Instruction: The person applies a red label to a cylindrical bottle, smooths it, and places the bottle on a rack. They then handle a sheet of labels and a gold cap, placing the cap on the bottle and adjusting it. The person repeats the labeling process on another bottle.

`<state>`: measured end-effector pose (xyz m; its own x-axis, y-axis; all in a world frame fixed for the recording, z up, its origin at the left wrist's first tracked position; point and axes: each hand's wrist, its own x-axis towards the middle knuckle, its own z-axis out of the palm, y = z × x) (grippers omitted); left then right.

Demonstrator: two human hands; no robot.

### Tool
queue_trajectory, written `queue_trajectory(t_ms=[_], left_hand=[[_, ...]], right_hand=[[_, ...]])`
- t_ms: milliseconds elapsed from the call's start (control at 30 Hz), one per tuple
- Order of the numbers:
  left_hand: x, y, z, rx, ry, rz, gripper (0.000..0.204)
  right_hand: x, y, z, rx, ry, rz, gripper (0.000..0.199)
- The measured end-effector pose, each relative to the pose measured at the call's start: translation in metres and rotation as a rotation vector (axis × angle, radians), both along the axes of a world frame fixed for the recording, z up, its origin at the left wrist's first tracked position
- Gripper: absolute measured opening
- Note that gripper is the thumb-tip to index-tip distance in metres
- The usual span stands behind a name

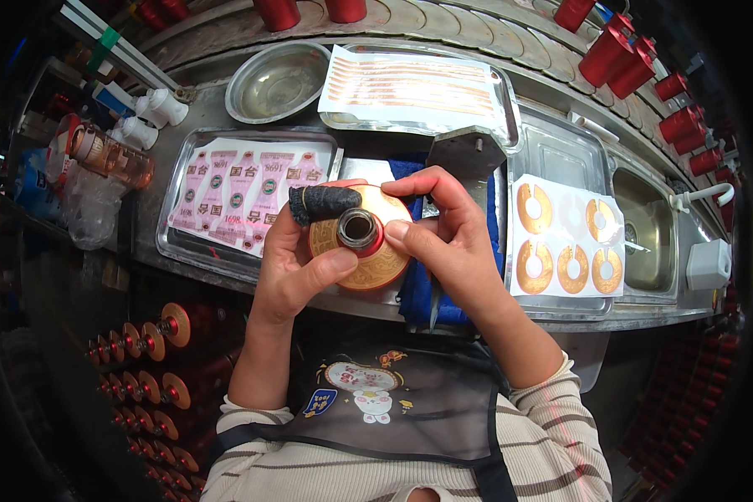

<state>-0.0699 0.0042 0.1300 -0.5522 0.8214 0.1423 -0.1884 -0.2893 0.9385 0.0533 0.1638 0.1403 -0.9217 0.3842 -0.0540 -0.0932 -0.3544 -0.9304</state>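
Note:
My left hand (pixel 297 263) and my right hand (pixel 448 234) both hold a red bottle (pixel 361 238) seen from above, its open metal neck pointing at the camera. A round gold label covers the bottle's shoulder around the neck. My left index finger wears a dark cloth cover and rests on the label's upper left. My right thumb presses the label beside the neck, and the right fingers curl over the top edge. The bottle is held above a blue cloth (pixel 418 293) on the metal bench.
A tray of pink labels (pixel 238 197) lies to the left, and a sheet of gold ring labels (pixel 565 238) to the right. Behind are a metal bowl (pixel 276 84), a tray of striped strips (pixel 418 88), red bottles (pixel 619 54) and a sink (pixel 653 234). Labelled bottles (pixel 155 368) lie stacked lower left.

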Motion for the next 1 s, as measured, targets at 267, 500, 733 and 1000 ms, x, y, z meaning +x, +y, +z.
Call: queue_trajectory(t_ms=[267,500,733,1000], left_hand=[[0.001,0.001,0.003,-0.022,0.004,0.019,0.060],[0.010,0.005,0.005,0.030,-0.017,0.048,0.059],[0.011,0.005,0.006,0.015,-0.027,0.046,0.058],[0.011,0.005,0.004,0.015,-0.022,0.054,0.058]], right_hand=[[0.003,-0.003,0.011,-0.004,-0.069,0.003,0.036],[0.013,0.000,-0.007,0.328,-0.072,0.006,0.057],[0.009,-0.005,-0.005,0.066,0.004,-0.011,0.054],[0.004,-0.002,-0.009,0.154,0.000,-0.041,0.044]])
